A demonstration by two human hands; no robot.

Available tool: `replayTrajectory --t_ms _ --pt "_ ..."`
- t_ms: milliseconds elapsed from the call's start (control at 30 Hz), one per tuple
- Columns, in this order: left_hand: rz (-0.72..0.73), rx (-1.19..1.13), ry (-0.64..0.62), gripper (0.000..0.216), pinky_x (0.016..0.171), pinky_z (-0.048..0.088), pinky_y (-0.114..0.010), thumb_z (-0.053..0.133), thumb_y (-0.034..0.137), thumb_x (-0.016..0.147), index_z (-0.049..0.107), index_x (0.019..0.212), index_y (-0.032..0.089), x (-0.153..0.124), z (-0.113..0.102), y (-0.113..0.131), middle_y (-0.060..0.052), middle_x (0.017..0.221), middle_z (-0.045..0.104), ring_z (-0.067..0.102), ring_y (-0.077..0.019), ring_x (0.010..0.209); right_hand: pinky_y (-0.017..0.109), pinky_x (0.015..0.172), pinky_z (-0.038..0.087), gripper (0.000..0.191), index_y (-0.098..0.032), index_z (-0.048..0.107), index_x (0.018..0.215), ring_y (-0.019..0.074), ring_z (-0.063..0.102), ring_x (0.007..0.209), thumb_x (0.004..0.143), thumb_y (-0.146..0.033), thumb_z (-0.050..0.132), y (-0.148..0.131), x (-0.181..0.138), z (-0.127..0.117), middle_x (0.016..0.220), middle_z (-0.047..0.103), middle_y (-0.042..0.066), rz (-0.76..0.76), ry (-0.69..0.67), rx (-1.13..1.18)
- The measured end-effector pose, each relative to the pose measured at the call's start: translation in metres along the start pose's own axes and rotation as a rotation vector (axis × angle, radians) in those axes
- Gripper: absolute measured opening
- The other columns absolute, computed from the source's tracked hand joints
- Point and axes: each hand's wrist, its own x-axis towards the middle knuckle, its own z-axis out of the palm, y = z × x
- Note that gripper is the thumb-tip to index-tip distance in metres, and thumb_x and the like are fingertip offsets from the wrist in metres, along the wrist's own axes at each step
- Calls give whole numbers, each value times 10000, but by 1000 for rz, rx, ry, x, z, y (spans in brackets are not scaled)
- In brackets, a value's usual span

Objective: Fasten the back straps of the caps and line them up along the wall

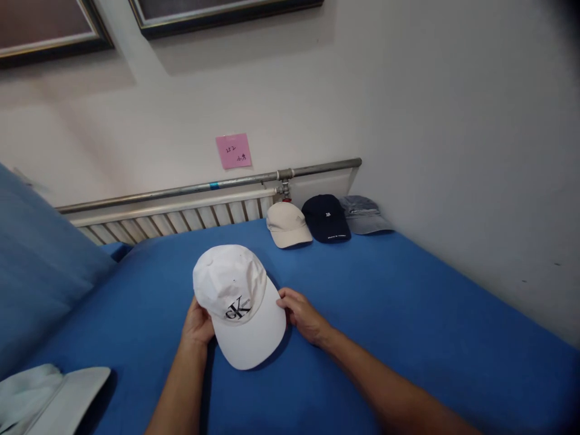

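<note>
A white baseball cap (pixel 249 344) with black lettering on its front is held between my two hands over the blue-covered surface. Its brim points down toward me and slightly right. My left hand (pixel 198 323) grips the cap's left side, with some fingers hidden beneath it. On the other side, my right hand (pixel 301 313) pinches the brim's right edge between thumb and fingers. Beyond the hands, a beige cap (pixel 287 223), a navy cap (pixel 326 217) and a grey cap (pixel 365 214) sit in a row at the back.
A pale cap (pixel 67 399) lies at the lower left, partly out of view. Behind the blue cover (pixel 408 314) are a radiator (pixel 199 217), a metal pipe (pixel 181 192) and a wall with a pink note (pixel 233 151). A blue curtain (pixel 40 266) hangs at left.
</note>
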Motion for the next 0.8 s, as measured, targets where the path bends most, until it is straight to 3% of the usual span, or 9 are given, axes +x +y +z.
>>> replayTrajectory --t_ms 133,233,467,633,800 --pt "9 -4 48 377 907 522 -381 499 221 888 612 1247 197 20 10 5 -41 714 761 726 -232 758 231 439 284 91 -209 525 732 98 431 458 695 -286 555 0 4 -1 544 475 -65 -4 66 -17" --pt "-7 -14 68 366 914 521 -391 464 184 896 620 1226 176 27 12 4 -46 694 756 727 -229 737 231 417 306 151 -200 549 787 99 446 453 722 -336 562 -2 3 0 565 489 -58 9 98 -24" --pt "4 -73 101 404 975 492 -437 485 211 875 596 1264 210 21 7 9 -57 773 769 720 -259 882 226 455 378 250 -175 569 862 96 511 522 683 -314 673 5 -9 17 686 578 -17 86 22 180" --pt "17 -63 76 443 1004 466 -484 480 257 874 567 1308 229 16 15 11 -85 855 772 658 -302 1069 229 459 386 307 -156 597 926 102 526 529 705 -344 698 12 -8 21 696 590 3 96 -15 193" --pt "52 -54 117 461 1001 474 -457 414 192 890 552 1327 241 11 21 12 -74 801 772 666 -287 1057 218 426 375 312 -155 605 944 101 520 512 697 -321 698 12 -8 16 674 588 -2 108 -44 188"
